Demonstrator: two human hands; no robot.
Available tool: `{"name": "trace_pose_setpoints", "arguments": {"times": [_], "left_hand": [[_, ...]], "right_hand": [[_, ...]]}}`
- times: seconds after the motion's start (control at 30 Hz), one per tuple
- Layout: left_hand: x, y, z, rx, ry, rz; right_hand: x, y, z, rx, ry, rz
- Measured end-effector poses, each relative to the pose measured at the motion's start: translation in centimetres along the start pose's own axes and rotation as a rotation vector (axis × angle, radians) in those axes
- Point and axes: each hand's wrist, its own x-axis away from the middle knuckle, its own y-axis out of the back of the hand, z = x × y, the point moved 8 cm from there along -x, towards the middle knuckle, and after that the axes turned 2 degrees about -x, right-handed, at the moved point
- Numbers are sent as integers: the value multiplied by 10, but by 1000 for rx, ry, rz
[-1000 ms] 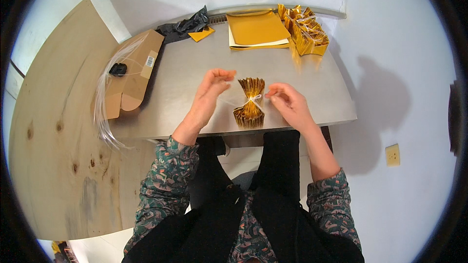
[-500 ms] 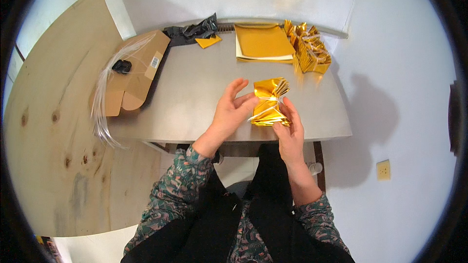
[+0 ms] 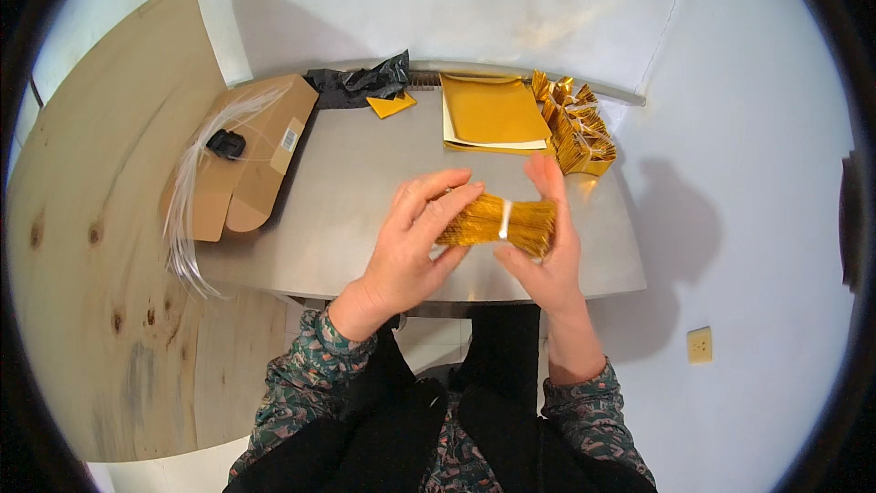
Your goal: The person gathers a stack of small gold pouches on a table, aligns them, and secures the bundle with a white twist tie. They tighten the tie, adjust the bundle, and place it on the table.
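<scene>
A pleated bundle of gold foil paper (image 3: 525, 224), bound round its middle by a white strip (image 3: 505, 219), lies crosswise between my hands above the front of the table. My left hand (image 3: 401, 242) closes on its left end, thumb below and fingers over the top, hiding that end. Cupped about the other end is my right hand (image 3: 555, 251), its thumb under the bundle and its fingers reaching up along the right side. The folded edges of the foil face up toward me.
Gold sheets (image 3: 497, 110) are stacked at the table's back, beside more tied gold bundles (image 3: 582, 132). A crumpled black plastic bag (image 3: 360, 84) and a folded gold piece (image 3: 392, 105) lie back left. White strips (image 3: 187, 196) and a black lump (image 3: 225, 143) rest on a cardboard box (image 3: 260, 160).
The gold bundle has been turned so its pleated edges face up. My left hand has come onto its left end, and my right hand has shifted round its right end. The view has tilted slightly.
</scene>
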Motion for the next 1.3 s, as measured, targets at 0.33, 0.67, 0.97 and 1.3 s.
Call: {"name": "trace_pose_setpoints", "arguments": {"times": [0.33,0.67,0.97,1.3], "left_hand": [[-114,20,94,724,169,-203],[-257,0,197,493,86,-244],[-310,-61,321,517,125,-286],[-267,0,386,482,59,-333]], "right_hand": [[-145,-50,-6,-119,203,6],[-305,-45,-61,-114,369,-74],[-389,-40,-180,-50,344,-60],[-398,-129,-220,-92,167,-107]]}}
